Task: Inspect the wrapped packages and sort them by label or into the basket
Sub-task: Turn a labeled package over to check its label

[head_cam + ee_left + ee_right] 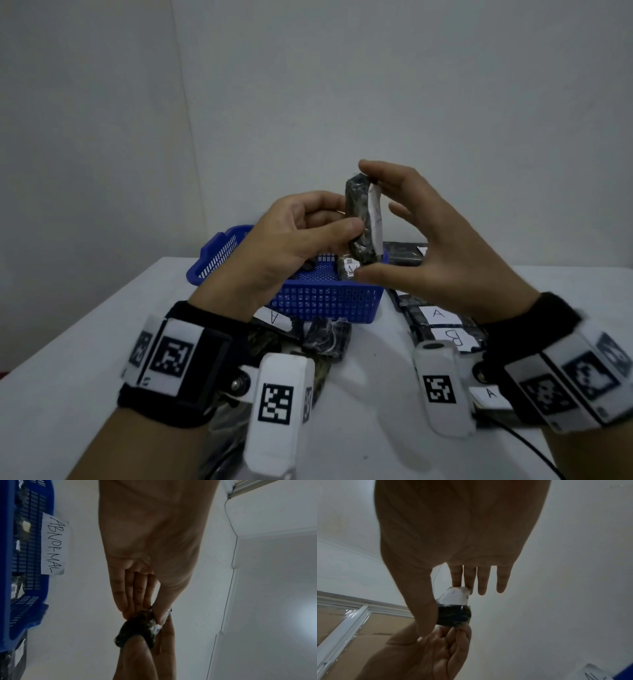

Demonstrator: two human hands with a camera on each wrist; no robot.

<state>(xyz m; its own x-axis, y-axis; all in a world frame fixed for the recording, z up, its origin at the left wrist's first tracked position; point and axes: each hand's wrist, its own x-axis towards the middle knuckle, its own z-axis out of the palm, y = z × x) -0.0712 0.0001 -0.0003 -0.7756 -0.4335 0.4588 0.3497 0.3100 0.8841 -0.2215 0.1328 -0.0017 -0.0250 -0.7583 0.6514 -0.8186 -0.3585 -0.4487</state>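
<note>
We hold one wrapped package [361,219] up on end above the blue basket [318,301], which stands at the far middle of the surface [85,342]. Our left hand [291,236] pinches its lower half between thumb and curled fingers. Our right hand [424,233] brackets it end to end, forefinger on the top and thumb under the bottom, the other fingers spread loose. A white label [375,216] runs down the side facing the right hand; from the head view we cannot read its letter.

The package looks small and light, a firm block in dark glossy film that we judge slippery and prone to crinkle. The ends and the bare dark faces are the places to hold, keeping fingers off the label so it can be read. The basket carries a tag [54,543] reading ABNORMAL. Sorted packages marked A [438,313] and B [454,337] lie to the near right.
</note>
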